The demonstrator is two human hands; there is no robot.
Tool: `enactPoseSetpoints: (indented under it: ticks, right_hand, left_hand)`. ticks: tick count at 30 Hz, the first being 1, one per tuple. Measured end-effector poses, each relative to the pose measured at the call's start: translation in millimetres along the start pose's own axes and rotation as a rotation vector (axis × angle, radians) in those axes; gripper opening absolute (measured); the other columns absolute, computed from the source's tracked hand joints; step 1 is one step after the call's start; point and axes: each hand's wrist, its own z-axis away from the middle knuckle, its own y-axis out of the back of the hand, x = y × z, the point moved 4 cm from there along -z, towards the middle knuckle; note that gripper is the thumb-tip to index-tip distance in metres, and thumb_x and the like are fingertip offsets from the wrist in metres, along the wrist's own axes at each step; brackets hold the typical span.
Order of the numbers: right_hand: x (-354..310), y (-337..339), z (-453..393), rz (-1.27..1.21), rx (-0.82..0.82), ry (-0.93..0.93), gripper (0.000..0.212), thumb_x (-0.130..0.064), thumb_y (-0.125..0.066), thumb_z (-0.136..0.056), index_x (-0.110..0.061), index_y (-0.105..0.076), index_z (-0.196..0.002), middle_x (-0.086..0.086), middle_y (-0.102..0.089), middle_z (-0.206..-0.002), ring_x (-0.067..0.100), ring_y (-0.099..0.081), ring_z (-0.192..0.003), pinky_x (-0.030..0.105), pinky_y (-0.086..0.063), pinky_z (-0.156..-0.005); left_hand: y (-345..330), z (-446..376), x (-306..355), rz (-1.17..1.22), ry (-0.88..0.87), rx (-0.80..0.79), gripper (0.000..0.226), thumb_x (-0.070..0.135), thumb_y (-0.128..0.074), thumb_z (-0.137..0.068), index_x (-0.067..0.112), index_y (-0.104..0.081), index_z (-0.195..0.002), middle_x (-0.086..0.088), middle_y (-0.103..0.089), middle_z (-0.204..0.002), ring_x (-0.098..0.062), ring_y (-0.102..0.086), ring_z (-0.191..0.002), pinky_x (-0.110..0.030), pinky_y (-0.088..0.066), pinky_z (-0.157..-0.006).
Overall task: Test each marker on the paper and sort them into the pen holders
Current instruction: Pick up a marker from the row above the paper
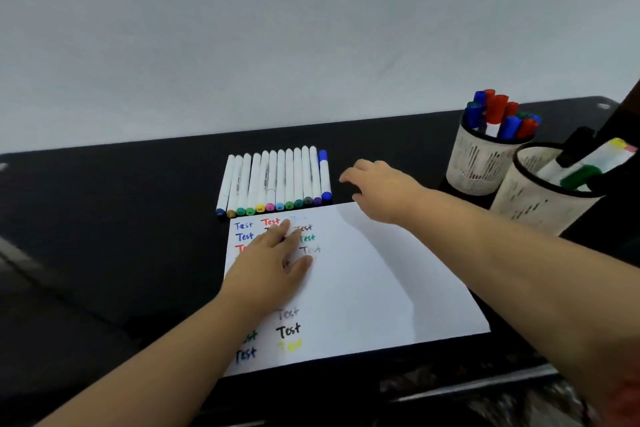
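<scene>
In front of you a black table (104, 218) holds a white sheet of paper (381, 270) covered in coloured "Test" scribbles, with two pen holders at the far right, the back holder (478, 166) full of capped markers and the front holder (540, 198) holding a few. Along the paper's far edge lies a row of markers (273, 180) not yet tried, so you seem to be between tests, and the next move is to pick up the end marker (324, 177) with the blue cap. Your left hand (273, 267) lies flat, fingers straight, pinning the paper, while your right hand (377, 187) hovers just beside that marker, fingers loosely spread and holding nothing.
</scene>
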Motion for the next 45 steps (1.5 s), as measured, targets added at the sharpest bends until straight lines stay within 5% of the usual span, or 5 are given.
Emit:
enactPoseSetpoints:
  ticks: [7,21,28,34,45]
  right_hand:
    - [-8.3,-23.8,-35.8,0.185,-0.097,0.124,0.075,0.005,-0.044,-0.09,-0.026,-0.015,-0.151,-0.006,0.001,-0.16,0.024,-0.023,-0.141,0.039,-0.038,-0.103]
    - [9.2,-29.6,-45.2,0.292,0.097,0.174,0.05,0.002,-0.051,-0.088,-0.014,-0.039,-0.135,0.008,-0.036,-0.136,0.026,-0.049,-0.109,0.034,-0.047,-0.074]
    - [-2.0,-18.6,8.8,-0.289,0.677,0.11,0.022,-0.001,-0.059,-0.086,-0.001,-0.063,-0.108,0.014,-0.063,-0.1,0.032,-0.06,-0.077,0.035,-0.049,-0.057]
    - [-33.6,-24.6,76.7,-0.825,0.718,-0.123,0.02,-0.017,-0.055,-0.093,-0.034,-0.045,-0.091,-0.02,-0.05,-0.089,-0.001,-0.053,-0.079,0.006,-0.039,-0.064]
    - [-70.2,-32.0,117.8,-1.499,0.695,-0.555,0.007,-0.021,-0.05,-0.092,-0.022,-0.051,-0.085,0.002,-0.06,-0.078,0.012,-0.056,-0.069,0.036,-0.05,-0.071]
  left_hand:
    - [-1.6,-1.9,-4.4,0.013,-0.021,0.029,0.059,0.053,-0.037,-0.094,0.033,-0.021,-0.148,0.015,-0.007,-0.156,-0.008,-0.008,-0.143,-0.024,-0.008,-0.113]
    - [-3.2,-0.7,-5.5,0.008,-0.023,0.028,0.059,0.053,-0.036,-0.095,0.031,-0.021,-0.148,0.016,-0.006,-0.156,-0.006,-0.006,-0.143,-0.021,-0.005,-0.112]
    - [-0.9,0.7,-2.0,-0.032,-0.011,-0.015,0.059,0.052,-0.033,-0.096,0.03,-0.02,-0.148,0.013,-0.007,-0.157,-0.008,-0.006,-0.143,-0.024,-0.006,-0.114]
    - [8.8,5.5,9.2,-0.148,-0.022,-0.094,0.061,0.051,-0.027,-0.098,0.025,-0.011,-0.151,0.008,-0.004,-0.158,-0.011,-0.007,-0.144,-0.029,-0.01,-0.114]
    - [19.4,71.5,22.9,0.264,0.084,0.045,0.047,0.05,-0.048,-0.092,0.034,-0.045,-0.136,0.012,-0.046,-0.14,-0.007,-0.043,-0.123,-0.019,-0.035,-0.09]
